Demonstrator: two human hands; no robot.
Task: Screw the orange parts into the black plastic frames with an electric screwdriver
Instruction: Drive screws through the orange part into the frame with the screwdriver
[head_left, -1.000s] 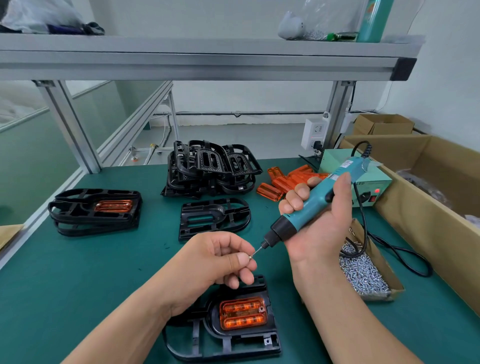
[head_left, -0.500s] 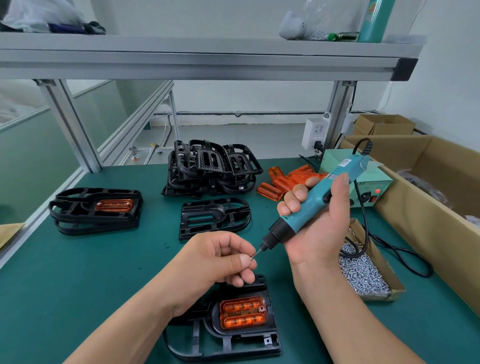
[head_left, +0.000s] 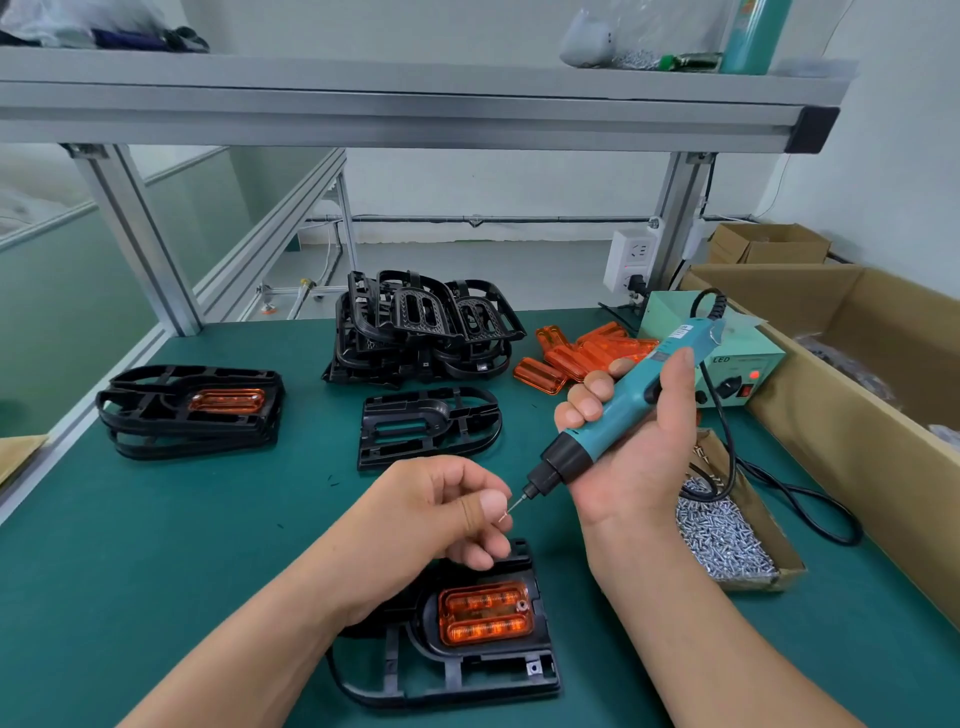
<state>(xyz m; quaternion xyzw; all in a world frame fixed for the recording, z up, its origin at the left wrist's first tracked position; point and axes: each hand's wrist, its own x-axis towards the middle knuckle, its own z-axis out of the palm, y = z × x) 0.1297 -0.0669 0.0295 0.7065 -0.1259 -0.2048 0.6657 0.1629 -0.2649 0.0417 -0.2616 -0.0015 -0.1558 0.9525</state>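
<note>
- Your left hand (head_left: 436, 514) is curled, with thumb and forefinger pinching a small screw (head_left: 502, 518) and the other fingers folded under.
- Your right hand (head_left: 641, 462) is wrapped round the screwdriver (head_left: 623, 410). The thumb lies along its near side, the fingers are closed over the far side, and the nose slants down toward your left hand.
- The bit (head_left: 517, 503) reaches the pinched screw. The screw is tiny, so it seems to touch the tip, but I cannot tell whether it is seated.
- Directly below that pinch, a frame (head_left: 467, 675) lies flat on the table (head_left: 156, 545) with an orange part (head_left: 485, 613) in its pocket. Your left fingers hang just above its far edge.
- Beyond your left hand lies a second frame (head_left: 426, 426), and past that a pile (head_left: 421, 327) of frames.
- Well apart to the left of your left hand is a stack (head_left: 192, 415) of frames, with an orange piece in the top one.
- Just right of your right wrist is a box (head_left: 763, 540) of screws, and the screwdriver's cord (head_left: 727, 452) loops over it.
- Beyond your right hand lie loose parts (head_left: 582, 353), next to a power unit (head_left: 737, 358).
</note>
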